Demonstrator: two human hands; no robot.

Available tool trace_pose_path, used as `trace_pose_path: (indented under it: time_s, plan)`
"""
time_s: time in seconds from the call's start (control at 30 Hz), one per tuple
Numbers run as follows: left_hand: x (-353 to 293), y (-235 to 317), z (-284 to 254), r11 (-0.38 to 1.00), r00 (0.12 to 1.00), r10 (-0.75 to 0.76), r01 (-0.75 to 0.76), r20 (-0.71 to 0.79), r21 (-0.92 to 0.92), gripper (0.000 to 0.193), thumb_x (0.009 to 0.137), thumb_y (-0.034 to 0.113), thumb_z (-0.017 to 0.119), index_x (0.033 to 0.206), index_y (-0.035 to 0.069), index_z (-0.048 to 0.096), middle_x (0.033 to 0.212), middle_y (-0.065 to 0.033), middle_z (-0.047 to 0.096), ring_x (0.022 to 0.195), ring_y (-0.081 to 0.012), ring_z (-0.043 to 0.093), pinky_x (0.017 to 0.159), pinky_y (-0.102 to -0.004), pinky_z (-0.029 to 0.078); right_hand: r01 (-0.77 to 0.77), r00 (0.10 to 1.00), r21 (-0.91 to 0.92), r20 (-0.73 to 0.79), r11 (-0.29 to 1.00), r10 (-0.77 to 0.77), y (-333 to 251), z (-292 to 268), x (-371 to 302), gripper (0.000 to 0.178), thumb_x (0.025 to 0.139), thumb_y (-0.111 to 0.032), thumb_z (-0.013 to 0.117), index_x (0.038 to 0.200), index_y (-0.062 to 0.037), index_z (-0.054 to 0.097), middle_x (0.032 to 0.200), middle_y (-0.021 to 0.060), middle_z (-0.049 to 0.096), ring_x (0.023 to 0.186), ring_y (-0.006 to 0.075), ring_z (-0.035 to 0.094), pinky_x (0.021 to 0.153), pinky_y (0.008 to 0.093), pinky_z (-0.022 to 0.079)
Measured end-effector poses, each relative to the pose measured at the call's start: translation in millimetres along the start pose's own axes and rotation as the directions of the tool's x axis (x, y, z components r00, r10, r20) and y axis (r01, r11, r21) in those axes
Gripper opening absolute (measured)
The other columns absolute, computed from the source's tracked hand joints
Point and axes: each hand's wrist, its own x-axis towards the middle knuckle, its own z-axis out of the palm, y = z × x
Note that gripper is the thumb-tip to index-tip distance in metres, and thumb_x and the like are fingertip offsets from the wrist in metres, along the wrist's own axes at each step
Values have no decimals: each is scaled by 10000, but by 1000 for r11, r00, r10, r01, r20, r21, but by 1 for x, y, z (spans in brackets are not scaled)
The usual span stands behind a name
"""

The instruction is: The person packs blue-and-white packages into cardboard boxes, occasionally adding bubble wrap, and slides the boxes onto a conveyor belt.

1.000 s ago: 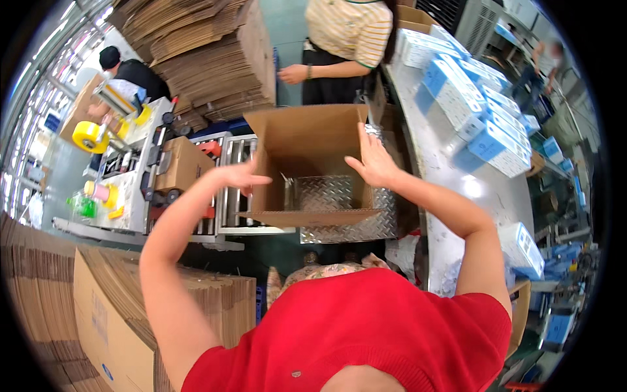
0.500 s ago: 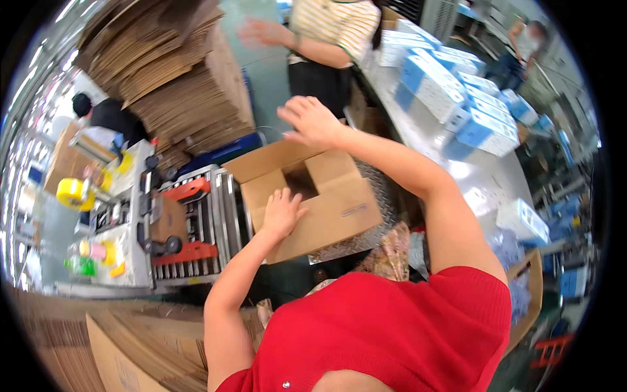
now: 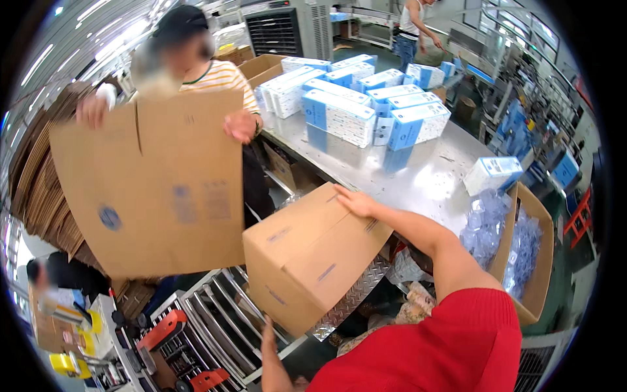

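A brown cardboard carton (image 3: pixel 313 251) stands tilted in front of me, partly over the rollers and a ridged metal plate (image 3: pixel 356 297). My right hand (image 3: pixel 356 201) lies on its upper right edge with the fingers stretched out. Low at the carton's near left corner is my left hand (image 3: pixel 271 356), fingers straight and apparently against the side. Its palm side is partly hidden. Across from me a co-worker (image 3: pixel 225 81) holds up a large flat cardboard sheet (image 3: pixel 157 189) by its top, one hand at each side.
A roller conveyor (image 3: pixel 225 326) with red-armed parts runs at lower left. Several blue and white boxes (image 3: pixel 339 117) stand on the metal table (image 3: pixel 418 173). At right, an open carton (image 3: pixel 539 274) holds clear plastic pieces. Stacked cardboard (image 3: pixel 39 176) rises at far left.
The carton showed open flaps before; now its visible faces are closed and it is tilted. My hands have moved to its edges. The co-worker now holds a cardboard sheet. My view has shifted right.
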Motion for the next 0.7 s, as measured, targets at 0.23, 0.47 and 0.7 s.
trace_pose_path:
  time_s: [0.23,0.47,0.7]
  plan:
    - [-149,110,-59,897,855,377,-240,356,-372,531,849,145,661,1320,63,432,1223,-63,576,1130,-194,543,942,-357,454,-52,989,532,-87,845,116,91,8,-19,550,968,-403,408,1400,-64,381,1382,126,467,1254,262,439,1047,343,348]
    - [-343,300,52,810,741,555,-585,379,-42,563,902,85,545,1406,-25,318,1345,-126,470,1210,-222,487,1006,-355,398,-313,943,844,222,434,249,34,-7,-97,619,935,-514,464,1378,-85,412,1347,89,469,1264,190,390,967,359,421]
    - [-278,242,73,165,656,754,-137,-35,977,630,889,250,607,1377,-49,345,1484,-274,219,1394,-407,187,1106,-459,224,183,980,-131,-52,974,-191,-77,48,-143,973,820,-469,643,1470,-3,89,1482,324,131,1381,456,154,1112,440,247]
